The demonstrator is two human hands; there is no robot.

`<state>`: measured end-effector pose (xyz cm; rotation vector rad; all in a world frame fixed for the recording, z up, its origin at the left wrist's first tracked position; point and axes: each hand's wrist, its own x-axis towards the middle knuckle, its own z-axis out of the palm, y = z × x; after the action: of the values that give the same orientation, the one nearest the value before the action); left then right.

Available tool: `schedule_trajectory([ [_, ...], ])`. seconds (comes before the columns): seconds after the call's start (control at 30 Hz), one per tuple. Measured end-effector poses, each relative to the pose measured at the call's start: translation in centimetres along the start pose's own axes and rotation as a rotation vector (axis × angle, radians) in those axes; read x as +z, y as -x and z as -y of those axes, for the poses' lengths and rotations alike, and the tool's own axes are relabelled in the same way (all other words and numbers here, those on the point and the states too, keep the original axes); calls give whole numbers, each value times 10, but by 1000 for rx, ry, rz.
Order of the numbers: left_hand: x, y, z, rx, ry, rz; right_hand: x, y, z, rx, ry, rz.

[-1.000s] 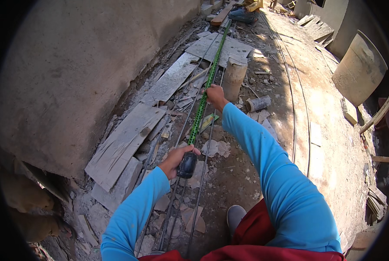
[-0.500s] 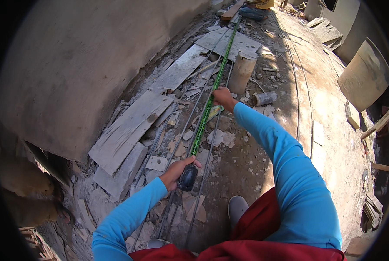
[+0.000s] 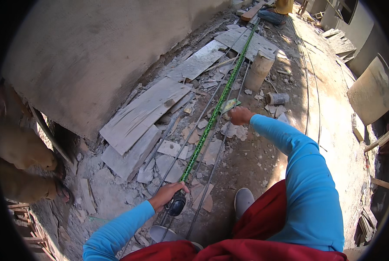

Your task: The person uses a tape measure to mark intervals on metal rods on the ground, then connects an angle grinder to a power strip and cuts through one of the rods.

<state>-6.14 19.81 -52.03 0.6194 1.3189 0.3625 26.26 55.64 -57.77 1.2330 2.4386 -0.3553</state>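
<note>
My left hand [image 3: 168, 195] is closed around a black tape measure [image 3: 176, 204] low in the head view. Its green blade [image 3: 218, 108] runs out from the case along several thin steel rods [image 3: 202, 198], toward a far person. My right hand [image 3: 241, 116] hovers to the right of the blade, apart from it, fingers curled closed. Whatever those fingers hold, if anything, is hidden. Just beyond them lies a green and yellow packet [image 3: 230, 105] on the rubble. A short upright cylinder [image 3: 259, 69] stands farther off.
Broken flat slabs [image 3: 146, 111] and rubble lie along the wall [image 3: 103, 56] on the left. At the far end a person [image 3: 275, 15] crouches; another person's legs [image 3: 25, 152] show at left. Two more rods [image 3: 306, 78] run along the right, near a large curved sheet [image 3: 372, 91].
My right hand has let go of the tape blade and moved right of it. My left hand has drawn back and down with the tape measure. The whole view has shifted slightly.
</note>
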Motion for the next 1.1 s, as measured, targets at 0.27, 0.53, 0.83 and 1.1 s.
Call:
schedule_trajectory([
  [0.27,-25,21,53,68,-136,-13,38,65,67,-76,-18,393],
  [0.53,-29,30,69,44,-178,-57,70,72,59,-60,53,576],
  [0.83,-32,30,71,-26,-122,-45,72,49,65,-95,48,694],
  [1.1,-33,32,76,-55,-100,-48,64,42,68,-118,71,697],
])
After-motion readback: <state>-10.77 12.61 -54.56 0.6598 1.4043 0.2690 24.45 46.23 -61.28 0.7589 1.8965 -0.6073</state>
